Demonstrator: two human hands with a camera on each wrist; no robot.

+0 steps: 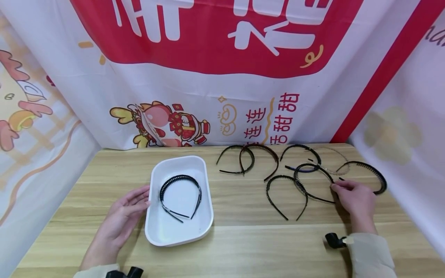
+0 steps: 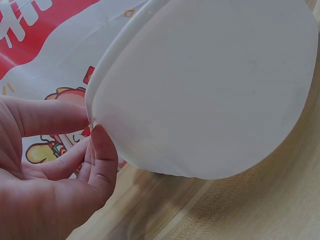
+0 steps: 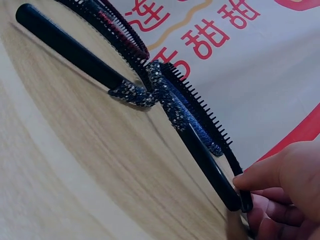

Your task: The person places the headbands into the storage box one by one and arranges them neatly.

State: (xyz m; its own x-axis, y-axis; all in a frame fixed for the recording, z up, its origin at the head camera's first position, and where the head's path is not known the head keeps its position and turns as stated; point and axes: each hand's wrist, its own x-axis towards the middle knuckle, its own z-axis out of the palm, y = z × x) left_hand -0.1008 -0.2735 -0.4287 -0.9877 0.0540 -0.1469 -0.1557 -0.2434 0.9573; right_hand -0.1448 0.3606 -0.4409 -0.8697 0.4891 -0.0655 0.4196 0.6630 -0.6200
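Note:
A white plastic tub [image 1: 177, 231] stands on the table's left half with black headbands [image 1: 180, 177] lying inside. My left hand [image 1: 121, 218] is at the tub's left rim; in the left wrist view its thumb and a finger [image 2: 104, 155] pinch the edge of the tub [image 2: 200, 90]. At the right, my right hand [image 1: 356, 199] pinches one end of a black toothed headband [image 1: 314, 166]. In the right wrist view, the fingers [image 3: 295, 175] hold the end of a toothed headband [image 3: 200, 102], beside a glittery dark headband [image 3: 172, 107] resting on the wood.
Several other headbands lie loosely overlapped on the wooden table [image 1: 257, 247]: a brown one [image 1: 276, 154] at the back, a thin black one [image 1: 271, 197] in front, a pale one [image 1: 342, 154] and a wide black one [image 1: 379, 175] at the right. Printed cloth [image 1: 194, 85] hangs behind.

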